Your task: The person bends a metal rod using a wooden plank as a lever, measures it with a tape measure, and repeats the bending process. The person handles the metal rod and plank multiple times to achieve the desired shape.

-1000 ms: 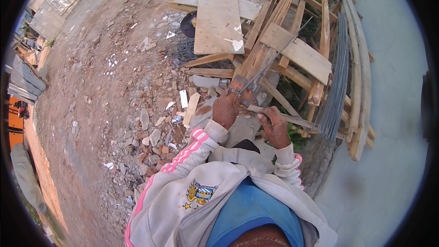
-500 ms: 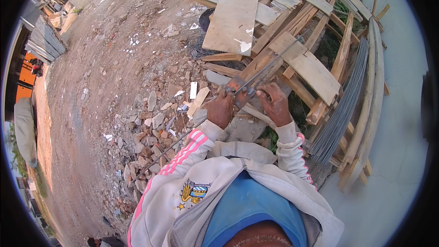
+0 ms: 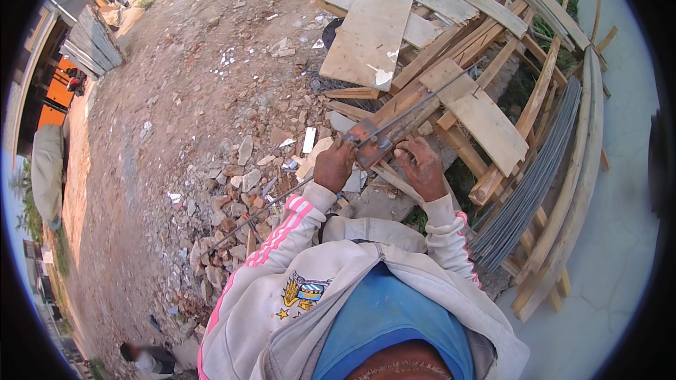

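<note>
A thin dark steel rod [image 3: 415, 108] runs slantwise across the scene, from the rubble at lower left up over the boards. My left hand [image 3: 333, 167] is closed around it, just left of a rusty orange-brown metal plate [image 3: 362, 130]. That plate lies on a wooden beam [image 3: 403, 121], and the rod crosses over it. To the right of the plate, my right hand [image 3: 422, 169] has its fingers curled in; what they hold, if anything, is hidden. Dark metal pieces on the plate are too small to make out.
A pile of planks [image 3: 486, 123] and flat boards [image 3: 373, 24] spreads ahead and right. Beside a pale wall [image 3: 616, 190] lies a bundle of thin grey rods [image 3: 531, 183]. Broken rubble [image 3: 236, 197] covers the ground at left. A person [image 3: 148, 359] shows at lower left.
The view has shifted, so the surroundings sit slightly farther right and lower. My left hand stays on the rod; my right hand remains beside the plate with curled fingers.
</note>
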{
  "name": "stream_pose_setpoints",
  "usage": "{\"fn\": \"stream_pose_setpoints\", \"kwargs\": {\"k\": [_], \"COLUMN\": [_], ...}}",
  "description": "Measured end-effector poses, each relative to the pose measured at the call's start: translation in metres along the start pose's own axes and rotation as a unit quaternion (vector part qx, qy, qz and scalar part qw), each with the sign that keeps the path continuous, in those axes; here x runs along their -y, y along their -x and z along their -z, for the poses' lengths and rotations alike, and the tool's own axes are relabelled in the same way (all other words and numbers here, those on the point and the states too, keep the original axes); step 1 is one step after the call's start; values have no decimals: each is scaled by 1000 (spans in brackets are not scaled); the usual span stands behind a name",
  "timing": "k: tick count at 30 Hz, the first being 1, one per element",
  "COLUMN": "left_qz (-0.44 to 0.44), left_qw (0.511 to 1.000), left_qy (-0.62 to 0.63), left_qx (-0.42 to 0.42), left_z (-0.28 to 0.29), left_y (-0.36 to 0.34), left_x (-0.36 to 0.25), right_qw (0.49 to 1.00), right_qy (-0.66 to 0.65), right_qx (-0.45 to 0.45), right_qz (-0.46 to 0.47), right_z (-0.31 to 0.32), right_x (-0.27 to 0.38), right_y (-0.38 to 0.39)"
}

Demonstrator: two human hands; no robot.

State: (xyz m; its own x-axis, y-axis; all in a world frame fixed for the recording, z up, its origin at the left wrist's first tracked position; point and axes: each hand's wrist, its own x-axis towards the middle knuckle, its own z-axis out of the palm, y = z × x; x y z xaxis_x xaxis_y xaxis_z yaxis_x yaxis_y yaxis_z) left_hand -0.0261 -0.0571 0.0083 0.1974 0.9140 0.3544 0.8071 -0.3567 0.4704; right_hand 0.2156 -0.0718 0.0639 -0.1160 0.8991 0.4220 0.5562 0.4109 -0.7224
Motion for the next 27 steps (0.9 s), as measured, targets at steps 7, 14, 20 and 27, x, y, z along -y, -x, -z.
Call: {"fn": "stream_pose_setpoints", "kwargs": {"k": [7, 14, 20, 27], "left_qz": [18, 95, 109, 109], "left_qw": [999, 988, 983, 984], "left_qy": [35, 119, 144, 138], "left_qx": [-1, 18, 45, 28], "left_z": [8, 3, 11, 11], "left_y": [-4, -7, -15, -11], "left_x": [-8, -2, -7, -6], "right_qw": [1000, 999, 1000, 1000], "right_qy": [-2, -15, 10, -13], "right_qx": [2, -28, -11, 27], "right_qz": [-30, -9, -26, -8], "right_z": [3, -4, -5, -22], "right_x": [-8, -28, -28, -12], "right_y": [10, 23, 28, 32]}}
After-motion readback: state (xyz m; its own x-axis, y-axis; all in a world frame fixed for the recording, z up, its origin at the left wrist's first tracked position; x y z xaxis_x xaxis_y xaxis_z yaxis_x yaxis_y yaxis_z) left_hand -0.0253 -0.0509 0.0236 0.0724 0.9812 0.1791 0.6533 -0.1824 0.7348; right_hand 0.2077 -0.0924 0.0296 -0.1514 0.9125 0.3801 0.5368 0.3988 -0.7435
